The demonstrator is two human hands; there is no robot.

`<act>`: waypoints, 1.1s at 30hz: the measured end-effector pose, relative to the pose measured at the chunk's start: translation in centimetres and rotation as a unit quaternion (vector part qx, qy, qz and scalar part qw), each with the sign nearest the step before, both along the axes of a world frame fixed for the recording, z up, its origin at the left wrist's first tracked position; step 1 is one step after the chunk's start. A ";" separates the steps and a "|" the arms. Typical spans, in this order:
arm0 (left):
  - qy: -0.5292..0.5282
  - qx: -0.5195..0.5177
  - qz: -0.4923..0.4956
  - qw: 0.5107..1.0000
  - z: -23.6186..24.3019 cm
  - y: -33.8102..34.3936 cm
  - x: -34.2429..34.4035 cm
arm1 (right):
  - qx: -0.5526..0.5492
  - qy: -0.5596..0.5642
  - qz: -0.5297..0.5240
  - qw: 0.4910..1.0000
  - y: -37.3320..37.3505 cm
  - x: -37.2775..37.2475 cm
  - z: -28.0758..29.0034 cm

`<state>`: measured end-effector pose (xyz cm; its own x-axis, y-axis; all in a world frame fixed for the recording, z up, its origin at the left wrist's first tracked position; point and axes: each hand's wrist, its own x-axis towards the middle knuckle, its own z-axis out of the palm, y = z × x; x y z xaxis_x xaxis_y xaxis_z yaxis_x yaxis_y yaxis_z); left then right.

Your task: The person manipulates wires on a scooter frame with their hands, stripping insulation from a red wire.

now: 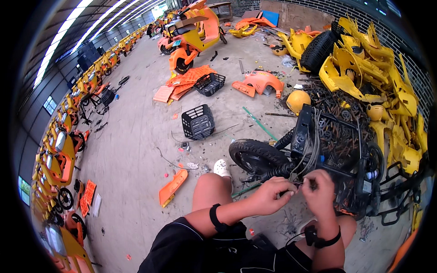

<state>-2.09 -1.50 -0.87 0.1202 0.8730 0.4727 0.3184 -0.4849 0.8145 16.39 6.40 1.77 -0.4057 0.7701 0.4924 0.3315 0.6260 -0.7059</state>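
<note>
Both hands meet close together beside a stripped black scooter frame (298, 136). My left hand (272, 195) is closed, thumb and fingertips pinched on a thin wire. Just to its right, my right hand (318, 189) is closed too, its fingers curled at the same wire; the exact grip is partly hidden by the fingers. Grey cables (313, 150) hang from the frame down toward my fingertips. The frame lies low in front of me, its black-tyred wheel (257, 156) pointing left and a coil spring (280, 170) next to it.
Yellow body panels (391, 86) are heaped at the right wall, beside a pile of rusty metal parts (334, 93). A yellow helmet (298, 101), black baskets (198, 122) and orange panels (174, 186) lie on the floor. Scooters (59, 159) line the left side; another scooter (195, 38) stands ahead.
</note>
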 end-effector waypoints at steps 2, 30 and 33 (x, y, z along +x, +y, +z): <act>0.022 0.000 -0.005 1.000 0.0 0.0 0.1 | -0.059 0.040 -0.003 0.997 0.3 0.6 0.3; -0.106 -0.138 -0.045 0.984 0.1 0.7 -0.2 | -0.273 0.006 0.239 0.932 1.0 2.6 0.0; -0.159 -0.254 -0.046 0.953 0.4 0.3 -0.4 | -0.256 -0.008 0.231 0.939 1.6 3.0 0.8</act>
<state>-2.45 -1.15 -0.44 0.1285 0.9915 0.0182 -0.0091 -0.0172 0.9998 19.43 8.05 2.59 -0.7584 0.6446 0.0970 0.1219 0.2865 -0.9503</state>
